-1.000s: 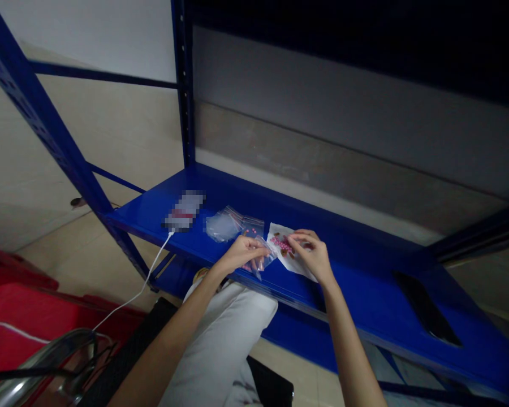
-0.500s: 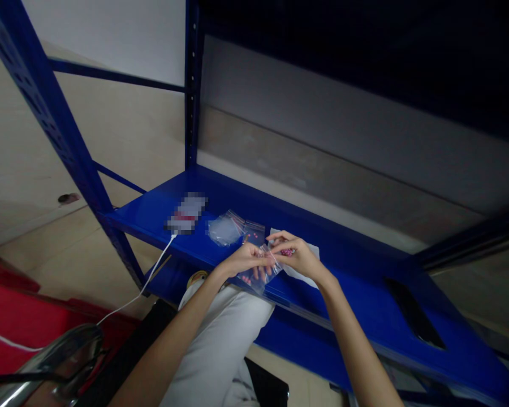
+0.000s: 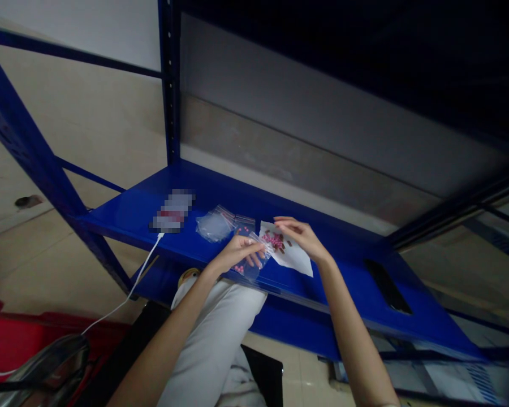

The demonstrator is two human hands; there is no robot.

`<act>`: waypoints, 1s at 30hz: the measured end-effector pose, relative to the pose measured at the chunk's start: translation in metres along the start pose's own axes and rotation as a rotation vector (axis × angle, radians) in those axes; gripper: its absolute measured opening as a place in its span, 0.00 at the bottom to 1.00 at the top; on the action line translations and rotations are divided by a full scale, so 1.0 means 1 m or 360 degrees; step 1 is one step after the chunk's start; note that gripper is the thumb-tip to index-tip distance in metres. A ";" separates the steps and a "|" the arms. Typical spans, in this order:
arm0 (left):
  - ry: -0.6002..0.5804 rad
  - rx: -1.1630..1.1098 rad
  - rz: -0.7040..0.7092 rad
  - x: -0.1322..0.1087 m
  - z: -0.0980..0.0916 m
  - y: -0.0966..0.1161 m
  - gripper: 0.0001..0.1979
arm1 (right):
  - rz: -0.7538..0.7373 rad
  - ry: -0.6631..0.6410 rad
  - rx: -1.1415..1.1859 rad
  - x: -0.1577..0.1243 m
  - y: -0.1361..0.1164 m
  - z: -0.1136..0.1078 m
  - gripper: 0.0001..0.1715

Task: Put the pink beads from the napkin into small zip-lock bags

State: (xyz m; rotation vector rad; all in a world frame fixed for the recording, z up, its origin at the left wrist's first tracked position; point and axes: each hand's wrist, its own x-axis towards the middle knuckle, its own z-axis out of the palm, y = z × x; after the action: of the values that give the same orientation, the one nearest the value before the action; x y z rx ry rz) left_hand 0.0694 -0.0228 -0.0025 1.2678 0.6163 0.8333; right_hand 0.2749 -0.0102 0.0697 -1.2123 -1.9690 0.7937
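Observation:
My left hand (image 3: 240, 252) pinches a small clear zip bag (image 3: 251, 275) near the shelf's front edge. Pink beads (image 3: 238, 269) show beside its fingers; whether they lie inside this bag or in one under it I cannot tell. A piece of white paper (image 3: 299, 263) to the right carries a heap of pink beads (image 3: 274, 242) and several small brown pieces (image 3: 289, 243). Over the paper's far edge, my right hand (image 3: 301, 234) is open with its fingers stretched to the left. Just behind the left hand lies another clear bag (image 3: 250, 223) with a few pink beads.
A stack of clear zip bags (image 3: 214, 225) rests left of the hands on the blue shelf (image 3: 237, 198). Farther left is a phone (image 3: 172, 211) with a white cable (image 3: 141, 274). A black flat object (image 3: 388, 286) lies to the right. A blue post (image 3: 169, 85) stands behind.
My right hand has moved away from the bag at my left hand and opened over the paper, uncovering the bead heap. The view has shifted slightly right.

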 end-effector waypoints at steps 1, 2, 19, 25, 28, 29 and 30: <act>0.0043 -0.0027 0.0016 0.001 0.000 -0.002 0.20 | 0.0022 0.0189 -0.0082 0.000 0.011 -0.007 0.14; 0.0074 -0.0041 0.0017 0.002 0.000 -0.004 0.20 | 0.0045 0.0315 -0.0214 -0.001 0.023 -0.012 0.14; 0.0155 0.0065 -0.0143 0.000 -0.001 -0.004 0.20 | 0.0240 0.0380 -0.1036 -0.010 0.073 0.009 0.10; 0.0153 0.0041 -0.0189 -0.003 0.002 0.002 0.20 | 0.0290 0.0383 -0.0940 -0.003 0.082 0.008 0.09; 0.0189 0.0052 -0.0276 -0.004 0.003 0.005 0.21 | 0.0306 0.0369 -0.0824 0.001 0.084 0.008 0.08; 0.0201 0.0052 -0.0287 -0.004 0.003 0.006 0.21 | 0.0312 0.0365 -0.0799 0.002 0.084 0.008 0.07; 0.0210 0.0048 -0.0279 -0.004 0.003 0.005 0.21 | 0.0320 0.0364 -0.0784 0.003 0.083 0.007 0.07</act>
State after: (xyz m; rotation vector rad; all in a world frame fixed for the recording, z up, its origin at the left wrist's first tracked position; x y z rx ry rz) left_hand 0.0686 -0.0276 0.0033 1.1736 0.8361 0.7680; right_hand 0.3095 0.0229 0.0013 -1.7228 -1.9275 0.2426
